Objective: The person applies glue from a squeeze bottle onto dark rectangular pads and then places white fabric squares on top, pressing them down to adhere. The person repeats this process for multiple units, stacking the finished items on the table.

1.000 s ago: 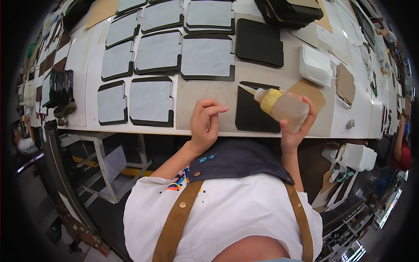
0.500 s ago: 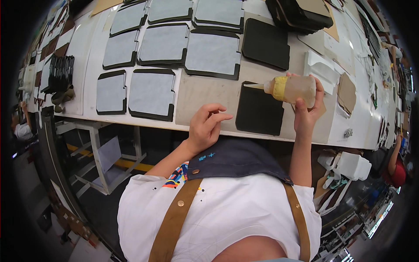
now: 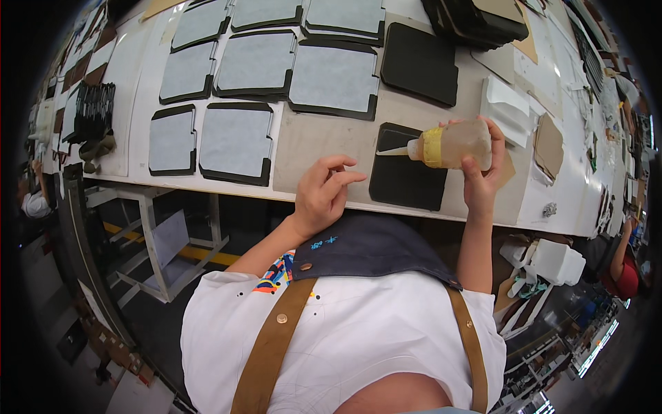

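My right hand [image 3: 484, 169] is wrapped round a squeeze bottle [image 3: 463, 146] of cloudy, yellowish plastic, with yellow tape about its shoulder. The bottle lies nearly level, and its narrow nozzle points left, over a black panel [image 3: 407, 181] at the table's near edge. Whether the nozzle touches the panel I cannot tell. To the left of that panel is my left hand [image 3: 323, 196], with loosely bent fingers held apart and nothing visible in them. Behind the near panel lies a second black panel [image 3: 419, 65].
Several pale grey sheets with black borders [image 3: 236, 141] lie in rows at the left. A thick black stack [image 3: 476, 24] stands at the far right. White folded pieces [image 3: 505, 110] and tan card pieces [image 3: 548, 148] lie right of the bottle. The table's front edge runs before my waist.
The bottle has moved slightly left and down with my right hand, its nozzle tilting lower toward the panel. My left hand keeps nearly the same pose. The whole view has shifted slightly.
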Available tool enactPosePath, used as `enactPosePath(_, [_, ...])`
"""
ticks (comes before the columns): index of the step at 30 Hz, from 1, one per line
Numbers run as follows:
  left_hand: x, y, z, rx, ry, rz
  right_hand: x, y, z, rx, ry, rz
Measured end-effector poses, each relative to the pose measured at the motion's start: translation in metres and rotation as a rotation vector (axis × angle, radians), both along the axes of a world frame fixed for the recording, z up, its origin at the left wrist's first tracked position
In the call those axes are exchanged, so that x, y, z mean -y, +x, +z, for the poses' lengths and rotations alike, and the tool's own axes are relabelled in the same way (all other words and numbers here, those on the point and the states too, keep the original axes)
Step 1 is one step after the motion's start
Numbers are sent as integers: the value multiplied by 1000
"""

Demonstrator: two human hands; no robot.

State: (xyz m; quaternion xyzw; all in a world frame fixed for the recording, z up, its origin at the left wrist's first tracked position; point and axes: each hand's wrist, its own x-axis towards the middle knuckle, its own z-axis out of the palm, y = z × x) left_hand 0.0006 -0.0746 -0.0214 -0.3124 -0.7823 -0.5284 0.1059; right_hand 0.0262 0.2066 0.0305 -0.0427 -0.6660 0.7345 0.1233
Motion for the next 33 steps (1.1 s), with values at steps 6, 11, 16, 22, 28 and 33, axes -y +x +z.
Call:
enactPosePath(6, [0,1,-1,31,14,29,1,13,-3,14,0,65])
enactPosePath(11, [0,2,-1,42,20,37,6,26,-5,31,-68,137])
enactPosePath(16, [-1,2,-2,40,23,32,-6,36,-5,52,-495,-25])
enactPosePath(22, [-2,3,1,55,26,25,-62,37,-4,14,-534,-356])
enactPosePath(28, [-2,5,4,110,-31,4,-88,38,-6,-20,28,-416])
enactPosePath(33, [-4,4,4,98,-57,5,-84,32,-2,-37,69,-387])
